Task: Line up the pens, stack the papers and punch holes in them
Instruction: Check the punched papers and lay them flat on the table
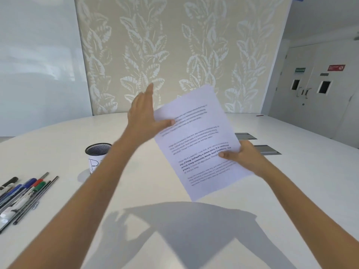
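The papers are held in the air at the centre of the frame, above the table. The right hand pinches their right edge. The left hand, fingers straight, presses its thumb on their left edge. The pens lie in a row at lower left, near a mesh cup.

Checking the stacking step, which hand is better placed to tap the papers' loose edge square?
Left. The left hand lies flat along the papers' upper left edge, while the right hand pinches their lower right edge.
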`<state>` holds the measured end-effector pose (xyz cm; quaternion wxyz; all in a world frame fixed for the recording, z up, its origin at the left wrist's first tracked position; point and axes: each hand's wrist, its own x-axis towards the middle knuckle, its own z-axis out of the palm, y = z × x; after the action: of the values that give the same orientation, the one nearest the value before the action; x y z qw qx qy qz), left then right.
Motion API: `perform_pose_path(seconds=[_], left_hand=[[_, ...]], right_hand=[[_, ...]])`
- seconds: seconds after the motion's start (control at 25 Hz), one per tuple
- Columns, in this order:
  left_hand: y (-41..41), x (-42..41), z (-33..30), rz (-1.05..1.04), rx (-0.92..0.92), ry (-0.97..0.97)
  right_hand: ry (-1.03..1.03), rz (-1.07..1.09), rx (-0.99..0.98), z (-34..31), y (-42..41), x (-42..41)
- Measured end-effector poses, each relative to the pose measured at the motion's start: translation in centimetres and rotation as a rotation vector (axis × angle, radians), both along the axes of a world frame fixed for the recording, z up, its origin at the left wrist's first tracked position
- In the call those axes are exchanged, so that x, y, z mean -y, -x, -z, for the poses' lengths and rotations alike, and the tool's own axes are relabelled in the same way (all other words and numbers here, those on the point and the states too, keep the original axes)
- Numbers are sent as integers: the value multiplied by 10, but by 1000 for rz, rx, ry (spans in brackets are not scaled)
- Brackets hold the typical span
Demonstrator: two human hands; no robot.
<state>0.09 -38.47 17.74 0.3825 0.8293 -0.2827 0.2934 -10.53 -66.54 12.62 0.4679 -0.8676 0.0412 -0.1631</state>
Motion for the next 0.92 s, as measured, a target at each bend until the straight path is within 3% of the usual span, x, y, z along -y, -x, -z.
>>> perform_pose_path(seconds=[0.08, 0.16, 0.24, 0.36, 0.44, 0.6, 0.76, 0.92], left_hand=[[-2, -10, -22, 141, -183, -213], [-3, -15, -21, 327, -389, -285], [-4, -17, -7, 427, -504, -214], [-6, -22, 18, 457, -559, 44], [-7, -27, 30, 456, -572, 219], [-1, -28, 45, 526, -587, 433], [15, -5, 53, 517, -615, 625], [24, 7, 59, 508, -648, 635]], right_hand=[[146, -91, -51, -22, -1, 4], [327, -134, -81, -34, -3, 4], [452, -158, -81, -39, -4, 4], [472, -107, 32, -51, 3, 13], [295, -14, 206, -62, 9, 28], [-408, -172, 344, -63, 26, 39], [-555, -142, 214, -30, 18, 8], [-633, -41, 382, -14, 12, -13]])
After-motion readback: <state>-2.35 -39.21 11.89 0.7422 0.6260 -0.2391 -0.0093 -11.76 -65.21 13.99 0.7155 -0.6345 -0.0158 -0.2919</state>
